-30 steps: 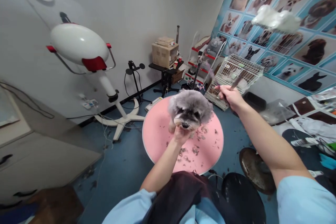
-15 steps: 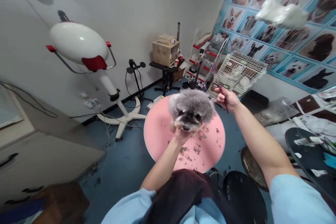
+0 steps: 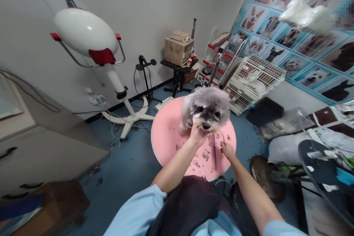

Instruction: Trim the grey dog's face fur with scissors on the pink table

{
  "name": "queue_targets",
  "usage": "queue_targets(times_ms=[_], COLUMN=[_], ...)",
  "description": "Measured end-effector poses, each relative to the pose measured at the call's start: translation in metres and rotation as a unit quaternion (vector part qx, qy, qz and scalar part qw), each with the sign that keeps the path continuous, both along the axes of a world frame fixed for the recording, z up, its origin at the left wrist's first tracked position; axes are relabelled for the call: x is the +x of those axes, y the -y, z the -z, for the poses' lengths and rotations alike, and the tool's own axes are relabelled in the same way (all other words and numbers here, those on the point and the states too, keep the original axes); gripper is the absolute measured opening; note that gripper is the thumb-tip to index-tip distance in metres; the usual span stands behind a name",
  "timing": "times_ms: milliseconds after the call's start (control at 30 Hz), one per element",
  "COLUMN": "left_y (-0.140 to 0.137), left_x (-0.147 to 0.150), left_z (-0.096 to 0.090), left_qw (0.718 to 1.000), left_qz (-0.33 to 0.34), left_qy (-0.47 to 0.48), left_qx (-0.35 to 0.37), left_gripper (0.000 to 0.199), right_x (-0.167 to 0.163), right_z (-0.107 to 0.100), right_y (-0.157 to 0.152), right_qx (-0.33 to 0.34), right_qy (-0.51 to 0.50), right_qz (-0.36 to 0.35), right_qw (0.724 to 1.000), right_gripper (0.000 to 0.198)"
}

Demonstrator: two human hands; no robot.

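Note:
A fluffy grey dog [image 3: 211, 101] sits on a round pink grooming table [image 3: 166, 143]. My left hand [image 3: 197, 135] is closed on the dog's muzzle, under the chin, holding its head up. My right hand [image 3: 228, 151], low and to the right of the dog's chin, is closed on a thin silvery tool that looks like scissors [image 3: 222, 137]; its blades are blurred and point up toward the dog. A purple comb [image 3: 215, 155] lies on the tabletop between my hands. Loose clippings of grey hair [image 3: 206, 155] are scattered over the pink surface.
A white dryer [image 3: 85, 31] on a wheeled stand is at the left. Behind the table are a shelf cart [image 3: 218, 61] and a white wire cage [image 3: 257, 75]. A dark side table [image 3: 315, 169] with bottles stands at the right. A stool [image 3: 262, 177] is nearby.
My right hand has come down and left from the raised position beside the dog. The purple comb has left that hand and is on the table. My left hand still holds the muzzle, slightly farther right.

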State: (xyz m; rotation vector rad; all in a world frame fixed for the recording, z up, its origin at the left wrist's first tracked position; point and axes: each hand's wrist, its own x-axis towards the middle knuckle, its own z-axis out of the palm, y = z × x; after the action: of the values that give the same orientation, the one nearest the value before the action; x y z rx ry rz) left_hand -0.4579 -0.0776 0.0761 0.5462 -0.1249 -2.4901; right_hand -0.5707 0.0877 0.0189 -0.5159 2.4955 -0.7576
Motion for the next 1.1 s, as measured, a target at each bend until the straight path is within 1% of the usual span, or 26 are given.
queue_targets(times_ms=[67,100,133,167,200,233,300,367,433,500,567,633,700,800,900,1033,1100], left_y=[-0.003,-0.003,-0.003,-0.003,-0.003,-0.002,-0.002,-0.001,-0.002,-0.002,-0.002,-0.002,-0.002,-0.001,0.001,0.002,0.001], left_x=[-0.001,-0.002,-0.002,-0.001,-0.001,0.0,0.0,0.001,0.001,0.0,-0.001,-0.001,0.0,0.001,0.003,0.002,0.001], left_z=[-0.009,-0.012,-0.014,-0.016,-0.018,-0.019,-0.021,-0.023,-0.025,-0.026,-0.027,-0.027,-0.027,-0.027,-0.025,-0.024,-0.025], left_qw=[1.0,1.0,1.0,1.0,1.0,1.0,0.999,0.999,0.997,0.997,0.997,0.998,0.998,0.999,0.999,0.998,0.998], left_qz=[0.002,0.001,-0.001,-0.003,-0.006,-0.008,-0.014,-0.029,-0.044,-0.05,-0.048,-0.042,-0.04,-0.039,-0.026,-0.017,-0.025], left_qy=[0.003,0.006,0.008,0.011,0.014,0.019,0.025,0.029,0.029,0.029,0.027,0.023,0.015,0.005,-0.01,-0.033,-0.024], left_qx=[-0.001,0.001,0.001,0.001,0.002,0.005,0.017,0.036,0.047,0.049,0.045,0.041,0.037,0.036,0.038,0.051,0.057], left_gripper=[0.023,0.023,0.023,0.023,0.022,0.02,0.018,0.019,0.023,0.023,0.02,0.016,0.016,0.019,0.024,0.024,0.023], right_x=[-0.024,-0.034,-0.041,-0.045,-0.046,-0.043,-0.031,-0.018,-0.009,-0.006,-0.007,-0.011,-0.015,-0.021,-0.024,-0.023,-0.022], right_z=[-0.023,-0.038,-0.054,-0.07,-0.087,-0.102,-0.126,-0.142,-0.149,-0.15,-0.151,-0.155,-0.162,-0.174,-0.182,-0.185,-0.187], right_y=[-0.001,-0.003,-0.005,-0.007,-0.009,-0.01,-0.01,-0.006,0.0,0.006,0.012,0.018,0.026,0.033,0.033,0.029,0.028], right_qx=[-0.046,-0.069,-0.087,-0.098,-0.099,-0.093,-0.068,-0.057,-0.065,-0.064,-0.032,0.015,0.052,0.094,0.112,0.122,0.139], right_qy=[0.001,-0.008,-0.033,-0.078,-0.144,-0.213,-0.326,-0.368,-0.392,-0.434,-0.49,-0.537,-0.562,-0.576,-0.584,-0.61,-0.618], right_qz=[-0.013,-0.021,-0.037,-0.064,-0.105,-0.151,-0.243,-0.312,-0.355,-0.361,-0.342,-0.331,-0.335,-0.342,-0.351,-0.345,-0.338], right_qw=[0.999,0.997,0.995,0.99,0.979,0.961,0.911,0.874,0.846,0.823,0.801,0.776,0.754,0.736,0.723,0.702,0.697], right_gripper=[0.022,0.021,0.024,0.028,0.029,0.028,0.021,0.016,0.018,0.023,0.024,0.017,0.015,0.014,0.025,0.015,0.016])
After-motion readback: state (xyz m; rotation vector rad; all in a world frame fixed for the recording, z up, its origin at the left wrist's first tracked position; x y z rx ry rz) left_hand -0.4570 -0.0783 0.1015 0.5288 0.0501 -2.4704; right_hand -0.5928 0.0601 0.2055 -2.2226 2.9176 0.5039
